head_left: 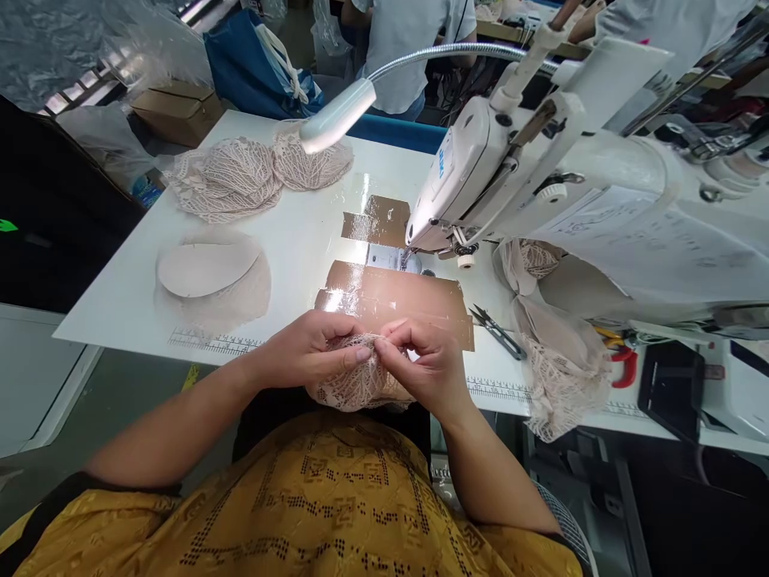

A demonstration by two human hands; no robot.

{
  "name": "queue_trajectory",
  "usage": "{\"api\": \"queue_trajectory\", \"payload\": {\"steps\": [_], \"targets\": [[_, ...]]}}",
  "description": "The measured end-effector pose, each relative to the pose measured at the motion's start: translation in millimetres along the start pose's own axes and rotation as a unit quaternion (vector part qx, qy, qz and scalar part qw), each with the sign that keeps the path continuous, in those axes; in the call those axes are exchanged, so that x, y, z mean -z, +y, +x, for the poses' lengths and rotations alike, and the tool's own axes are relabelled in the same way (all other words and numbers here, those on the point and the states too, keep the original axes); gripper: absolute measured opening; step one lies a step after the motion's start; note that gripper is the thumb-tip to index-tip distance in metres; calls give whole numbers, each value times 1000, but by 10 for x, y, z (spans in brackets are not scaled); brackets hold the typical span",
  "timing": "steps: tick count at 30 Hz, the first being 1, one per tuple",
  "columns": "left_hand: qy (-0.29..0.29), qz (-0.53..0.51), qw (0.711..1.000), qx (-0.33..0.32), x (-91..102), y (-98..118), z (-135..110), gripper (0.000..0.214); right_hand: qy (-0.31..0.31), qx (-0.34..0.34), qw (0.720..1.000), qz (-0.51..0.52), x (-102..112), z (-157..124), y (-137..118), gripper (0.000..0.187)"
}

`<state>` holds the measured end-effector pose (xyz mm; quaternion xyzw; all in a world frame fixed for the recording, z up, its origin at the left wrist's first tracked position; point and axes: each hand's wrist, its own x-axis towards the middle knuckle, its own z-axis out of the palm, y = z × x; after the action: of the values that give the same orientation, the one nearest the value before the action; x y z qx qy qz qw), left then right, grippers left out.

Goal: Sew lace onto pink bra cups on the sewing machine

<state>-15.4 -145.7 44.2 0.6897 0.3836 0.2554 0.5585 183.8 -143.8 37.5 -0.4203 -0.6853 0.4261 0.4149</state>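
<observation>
Both hands on one beige lace piece (352, 389), located at the near edge of the surface (294, 240), right in front of the wearer's body. Left hand (316, 349): thumb lying on the lace, fingers behind, pinching it. Right hand (426, 361): thumb and index finger pinching the top edge of the same piece. Fingertips of the two hands nearly meet there; can't tell if they touch.

Sewing machine (469, 164) past the hands, to the right. Brown tape (402, 292) stuck down in front of its needle area, more behind. Lamp (340, 116) on a flexible metal neck hangs over the far side.

Thread snips (498, 330) lie right of the tape, blades pointing away from the wearer. Further right: draped lace fabric (561, 373), spilling over the near edge, then a red-handled tool (625, 367), partly covered.

Left side: pale oval panel (207, 268) on sheer fabric (249, 296); behind that, a lace stack (222, 180) with a smaller lace bundle (312, 164) touching it. Ruler strip (210, 340) along the near edge. Co-worker in a white shirt (400, 52) beyond the surface.
</observation>
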Motion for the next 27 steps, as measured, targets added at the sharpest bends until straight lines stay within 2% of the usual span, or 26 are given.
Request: {"api": "queue_trajectory", "payload": {"steps": [12, 16, 19, 21, 24, 27], "targets": [[2, -88, 995, 34, -3, -54, 165, 30, -9, -27, 999, 29, 97, 100, 68, 20], [-3, -96, 995, 22, 19, -69, 196, 28, -15, -51, 997, 57, 131, 134, 74, 19], [14, -120, 993, 6, -7, -98, 226, 26, -27, -80, 991, 103, 151, 158, 132, 20], [33, -178, 983, 13, -71, -109, 256, 24, -37, -120, 981, 150, 148, 175, 190, 22], [63, -298, 950, 65, -181, -92, 307, 26, -64, -209, 946, 237, 143, 215, 262, 29], [117, -343, 924, 119, -122, -39, 306, 31, -83, -259, 922, 275, 225, 270, 283, 31]]}}
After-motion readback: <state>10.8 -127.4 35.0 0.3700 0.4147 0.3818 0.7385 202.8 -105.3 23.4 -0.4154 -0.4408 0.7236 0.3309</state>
